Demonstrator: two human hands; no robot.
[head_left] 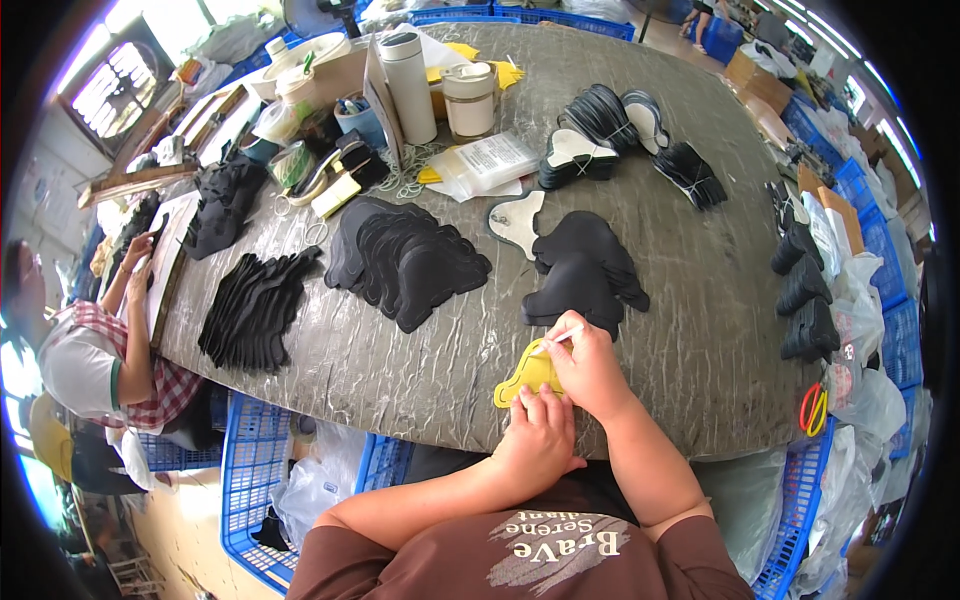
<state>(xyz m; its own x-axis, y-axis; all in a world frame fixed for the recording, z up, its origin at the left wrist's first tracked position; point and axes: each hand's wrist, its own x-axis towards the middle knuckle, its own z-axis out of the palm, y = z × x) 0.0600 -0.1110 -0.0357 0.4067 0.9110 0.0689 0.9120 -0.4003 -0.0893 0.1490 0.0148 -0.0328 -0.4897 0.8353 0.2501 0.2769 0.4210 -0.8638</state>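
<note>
Currently a yellow template [527, 377] is being traced at the near edge of the grey table [400, 370]. It is pinned flat by the left hand [538, 440], fingertips pressed on its lower edge, nothing clasped. A thin white marker [562, 336] is pinched in the right hand [590, 372], its tip at the template's upper edge. What lies under the template cannot be told. Next move is judged to call for steady downward pressure so the outline does not slip as the marker is run round the curve.

Materials: template is stiff, thin, glossy, with lobed contour. Black cut pieces [585, 275] just beyond are matte, flat and similarly shaped; more are fanned in a black stack [405, 258] to the left. Table cover is wrinkled.
</note>
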